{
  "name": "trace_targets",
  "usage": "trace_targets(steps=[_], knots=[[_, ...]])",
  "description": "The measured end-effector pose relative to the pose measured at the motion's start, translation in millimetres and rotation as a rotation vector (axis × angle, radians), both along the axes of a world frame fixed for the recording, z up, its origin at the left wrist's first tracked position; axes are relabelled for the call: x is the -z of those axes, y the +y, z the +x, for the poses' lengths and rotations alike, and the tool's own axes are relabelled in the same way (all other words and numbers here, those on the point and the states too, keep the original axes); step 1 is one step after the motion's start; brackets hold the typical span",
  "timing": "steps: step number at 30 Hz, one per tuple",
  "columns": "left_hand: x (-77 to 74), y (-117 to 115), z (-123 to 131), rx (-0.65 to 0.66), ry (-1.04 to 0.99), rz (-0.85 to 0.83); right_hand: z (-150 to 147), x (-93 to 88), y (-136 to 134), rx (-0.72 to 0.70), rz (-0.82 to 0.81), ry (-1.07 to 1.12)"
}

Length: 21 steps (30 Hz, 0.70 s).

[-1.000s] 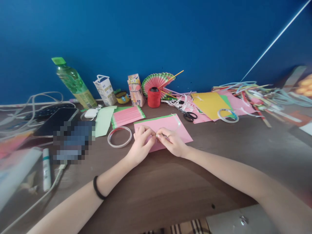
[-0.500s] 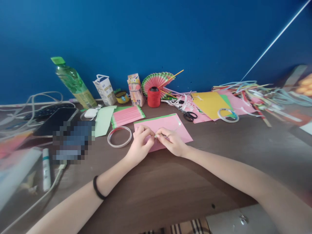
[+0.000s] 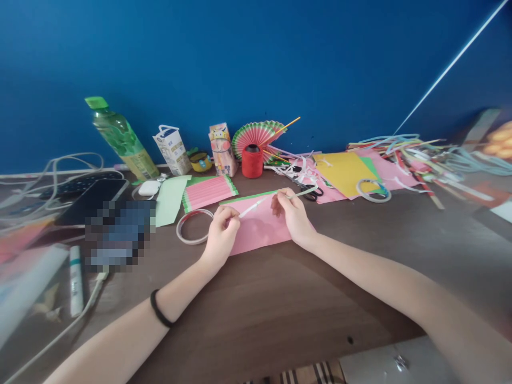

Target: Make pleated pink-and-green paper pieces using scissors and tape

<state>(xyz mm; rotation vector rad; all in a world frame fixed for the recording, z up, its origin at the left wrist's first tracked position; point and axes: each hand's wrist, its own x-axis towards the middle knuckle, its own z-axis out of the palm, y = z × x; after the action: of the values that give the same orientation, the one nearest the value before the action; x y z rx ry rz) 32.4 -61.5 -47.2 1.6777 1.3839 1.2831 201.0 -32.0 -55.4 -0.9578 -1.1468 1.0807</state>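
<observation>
A pink sheet [image 3: 262, 229] with a green strip along its far edge lies on the desk under my hands. My left hand [image 3: 222, 232] pinches one end of a thin whitish strip [image 3: 254, 206] above the sheet's left part. Over the sheet's right part, my right hand [image 3: 292, 213] grips a narrow pale green strip [image 3: 306, 191] between thumb and finger, its free end pointing to the upper right. Whether both strips are one piece is unclear. A tape roll [image 3: 180, 229] rests beside my left hand.
Behind stand a green bottle [image 3: 124, 138], two cartons, a red jar [image 3: 252, 162] and a pleated fan [image 3: 250, 133]. Folded pink paper [image 3: 210, 192] and a phone [image 3: 124, 232] lie left. Scissors [image 3: 314, 193], yellow paper [image 3: 344, 170], another tape roll [image 3: 374, 198] and paper scraps lie right.
My hands have moved apart, the right one up and to the right, the left slightly left. A thin strip now shows stretched from my left hand toward the right.
</observation>
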Motion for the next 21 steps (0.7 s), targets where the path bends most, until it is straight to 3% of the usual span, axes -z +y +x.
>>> trace_targets(steps=[9,11,16,18,21], knots=[[0.3,1,0,-0.017,-0.036,-0.030,13,-8.9,17,0.076,-0.002,0.206],[0.8,0,1,0.011,0.003,-0.013,10,-12.0,12,-0.025,0.010,0.178],[0.5,-1,1,0.091,0.106,0.041,-4,-14.9,-7,-0.442,-0.054,0.096],[-0.4,-2,1,0.096,0.122,0.046,-6,-14.6,-11,-0.497,-0.060,0.088],[-1.3,-2,1,0.097,0.147,0.039,-4,-15.3,-7,-0.460,-0.023,0.096]])
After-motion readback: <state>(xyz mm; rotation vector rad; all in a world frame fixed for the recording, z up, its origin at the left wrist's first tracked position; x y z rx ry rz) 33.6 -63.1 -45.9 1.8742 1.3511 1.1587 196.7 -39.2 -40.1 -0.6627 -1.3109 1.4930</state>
